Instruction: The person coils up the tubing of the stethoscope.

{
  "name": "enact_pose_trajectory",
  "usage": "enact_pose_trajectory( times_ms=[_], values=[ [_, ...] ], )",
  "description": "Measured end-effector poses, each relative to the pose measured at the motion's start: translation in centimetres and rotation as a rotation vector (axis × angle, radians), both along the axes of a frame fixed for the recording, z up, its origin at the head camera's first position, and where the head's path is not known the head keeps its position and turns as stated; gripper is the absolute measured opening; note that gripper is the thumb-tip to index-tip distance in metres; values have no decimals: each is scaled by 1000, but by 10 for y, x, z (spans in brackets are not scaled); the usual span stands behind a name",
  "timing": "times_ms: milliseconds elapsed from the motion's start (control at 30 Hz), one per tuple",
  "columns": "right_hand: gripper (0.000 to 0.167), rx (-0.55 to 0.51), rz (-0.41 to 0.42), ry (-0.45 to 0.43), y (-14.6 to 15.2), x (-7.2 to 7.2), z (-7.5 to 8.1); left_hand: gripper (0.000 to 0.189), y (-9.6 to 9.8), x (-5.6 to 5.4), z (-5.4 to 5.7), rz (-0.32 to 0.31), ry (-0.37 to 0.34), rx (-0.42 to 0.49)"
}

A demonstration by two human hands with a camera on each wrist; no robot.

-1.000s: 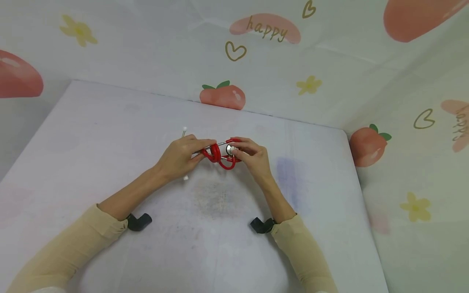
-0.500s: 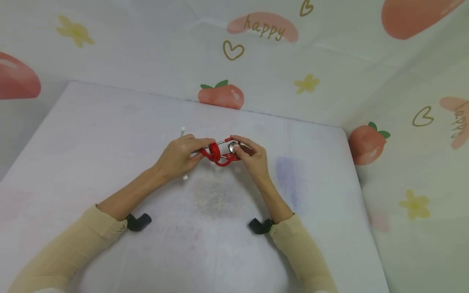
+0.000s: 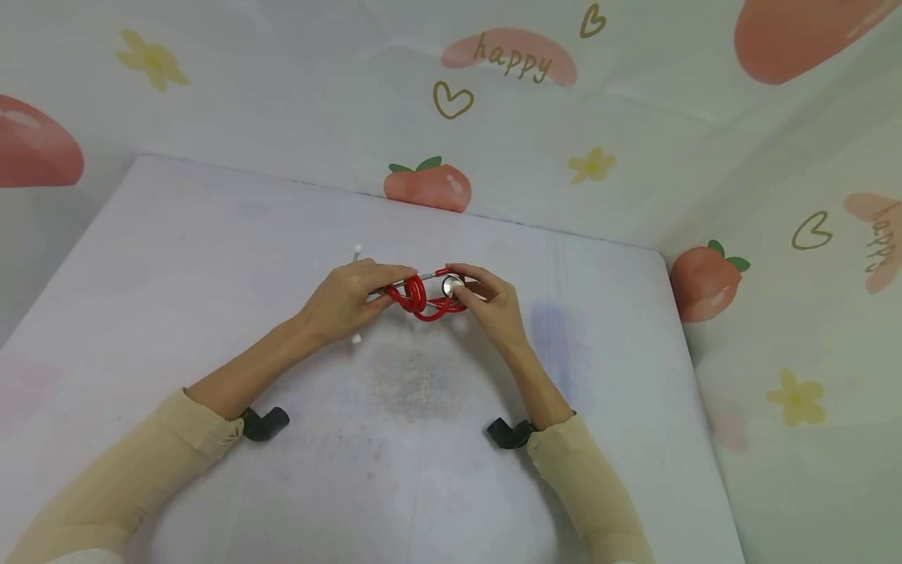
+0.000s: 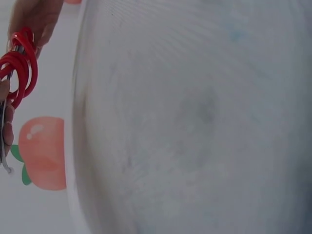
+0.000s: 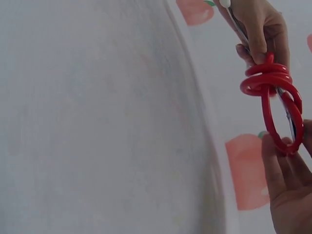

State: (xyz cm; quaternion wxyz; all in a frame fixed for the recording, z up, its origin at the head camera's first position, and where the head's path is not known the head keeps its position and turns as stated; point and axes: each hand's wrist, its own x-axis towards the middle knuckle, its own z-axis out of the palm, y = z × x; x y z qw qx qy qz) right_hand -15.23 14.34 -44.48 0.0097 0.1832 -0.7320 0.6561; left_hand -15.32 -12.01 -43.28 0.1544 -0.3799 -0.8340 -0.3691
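A stethoscope (image 3: 416,294) with red tubing is held up between both hands, its tubing wound in several loops around the metal ear tubes. My left hand (image 3: 343,299) grips it at the ear-tube side, and white eartips (image 3: 357,249) stick out beyond that hand. On the other side my right hand (image 3: 496,304) pinches the round silver chest piece (image 3: 452,286) with the thumb in front, the fingers behind the red tubing. From the right wrist view, the coiled red tubing (image 5: 267,83) sits just below the left hand (image 5: 265,29), while the right fingers (image 5: 274,168) touch the lower loop.
Below the hands lies a white tabletop (image 3: 395,486) with grey and bluish stains. A white wall cloth (image 3: 317,94) printed with peaches, flowers and hearts rises behind and to the right. Black wrist mounts (image 3: 265,424) stand out from both sleeves.
The chest piece has turned to show its silver face and shifted slightly right with the right thumb. The red loop below it has drawn up a little. The left hand keeps its grip.
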Motion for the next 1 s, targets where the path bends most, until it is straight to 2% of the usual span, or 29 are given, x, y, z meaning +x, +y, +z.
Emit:
enact_pose_trajectory(
  times_ms=[67, 200, 300, 433, 600, 833, 1000],
  values=[
    [39, 39, 34, -18, 3, 1, 4, 56, 0, -1, 1, -2, -10, -3],
    [59, 146, 134, -38, 7, 8, 23, 56, -1, -1, 1, 9, -30, -24],
    [70, 243, 198, 40, 8, 13, 36, 56, -1, 1, 2, 19, -38, -32],
    [70, 338, 208, 167, 8, 16, 41, 55, -1, 2, 3, 30, -37, -43],
    [65, 375, 161, 221, 11, 20, 41, 50, 0, 3, 4, 35, -28, -94],
    [64, 363, 136, 177, 20, 22, 35, 45, -2, 1, 5, 44, -63, -148],
    [68, 383, 99, 130, 34, 14, 12, 44, -4, -2, 1, 21, -141, -91]
  ],
)
